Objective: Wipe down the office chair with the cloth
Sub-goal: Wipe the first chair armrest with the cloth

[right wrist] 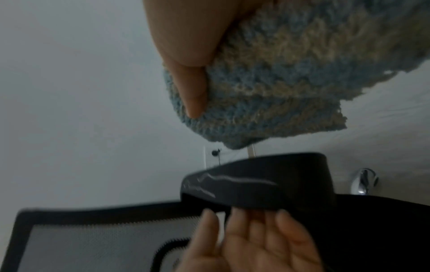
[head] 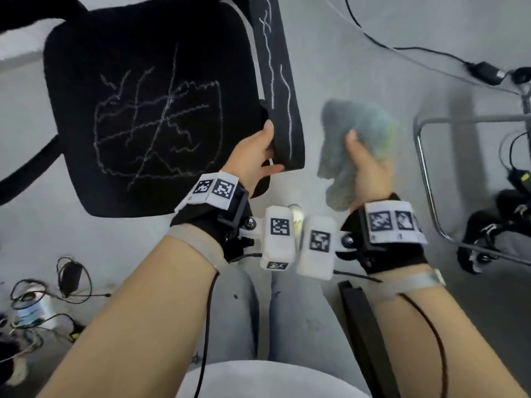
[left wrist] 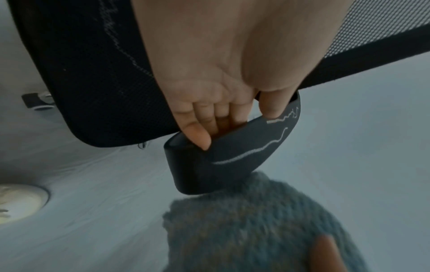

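A black office chair stands in front of me, its seat (head: 143, 110) scribbled with white chalk-like lines. Its right armrest (head: 283, 90) also carries white marks. My left hand (head: 258, 156) grips the near end of that armrest (left wrist: 232, 158), fingers curled under it and thumb on the inner side. My right hand (head: 365, 168) holds a fluffy blue-grey cloth (head: 353, 139) bunched in its fingers, in the air just right of the armrest and apart from it. In the right wrist view the cloth (right wrist: 279, 82) hangs above the armrest (right wrist: 267, 182), thumb pressed on it.
Grey floor all round. A chrome tube frame (head: 425, 173) stands at the right, with a power adapter (head: 485, 73) and cables behind it. More cables and a charger (head: 69, 277) lie at the lower left. A black bar (head: 365, 326) lies by my right knee.
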The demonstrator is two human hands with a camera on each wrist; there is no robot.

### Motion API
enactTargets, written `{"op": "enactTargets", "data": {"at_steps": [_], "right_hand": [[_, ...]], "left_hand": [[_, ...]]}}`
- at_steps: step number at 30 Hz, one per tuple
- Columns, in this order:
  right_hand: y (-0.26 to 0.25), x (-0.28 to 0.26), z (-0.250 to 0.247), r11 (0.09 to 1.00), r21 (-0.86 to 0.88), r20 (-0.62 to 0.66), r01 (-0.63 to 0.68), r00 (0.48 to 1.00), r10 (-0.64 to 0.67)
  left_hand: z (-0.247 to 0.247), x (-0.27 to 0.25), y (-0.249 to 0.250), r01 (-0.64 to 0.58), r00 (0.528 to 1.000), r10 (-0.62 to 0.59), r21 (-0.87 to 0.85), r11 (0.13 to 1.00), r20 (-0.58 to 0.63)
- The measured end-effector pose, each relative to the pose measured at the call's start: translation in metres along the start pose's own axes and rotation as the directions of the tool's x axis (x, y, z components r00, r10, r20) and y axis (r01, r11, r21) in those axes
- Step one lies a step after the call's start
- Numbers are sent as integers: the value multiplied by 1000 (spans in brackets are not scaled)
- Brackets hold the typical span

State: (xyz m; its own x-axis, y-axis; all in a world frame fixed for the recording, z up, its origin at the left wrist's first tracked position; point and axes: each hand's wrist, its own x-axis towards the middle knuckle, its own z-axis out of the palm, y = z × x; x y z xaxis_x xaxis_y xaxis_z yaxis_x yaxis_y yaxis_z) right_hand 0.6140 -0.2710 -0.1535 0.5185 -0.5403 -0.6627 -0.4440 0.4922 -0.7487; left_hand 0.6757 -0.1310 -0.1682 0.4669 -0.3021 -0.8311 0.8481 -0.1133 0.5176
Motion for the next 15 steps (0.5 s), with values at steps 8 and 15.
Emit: {"op": "enactTargets", "data": {"at_steps": [8,15], "right_hand": [[37,-10,17,970,-202,495,138,868,-21],[73,-27,10,784,-473,570,401,818,-74]], "left_hand": [[-11,-12,-11,26,997,-27,-3,1000,-74],[-46,-39,-40,131,989,-133,39,991,63]]}}
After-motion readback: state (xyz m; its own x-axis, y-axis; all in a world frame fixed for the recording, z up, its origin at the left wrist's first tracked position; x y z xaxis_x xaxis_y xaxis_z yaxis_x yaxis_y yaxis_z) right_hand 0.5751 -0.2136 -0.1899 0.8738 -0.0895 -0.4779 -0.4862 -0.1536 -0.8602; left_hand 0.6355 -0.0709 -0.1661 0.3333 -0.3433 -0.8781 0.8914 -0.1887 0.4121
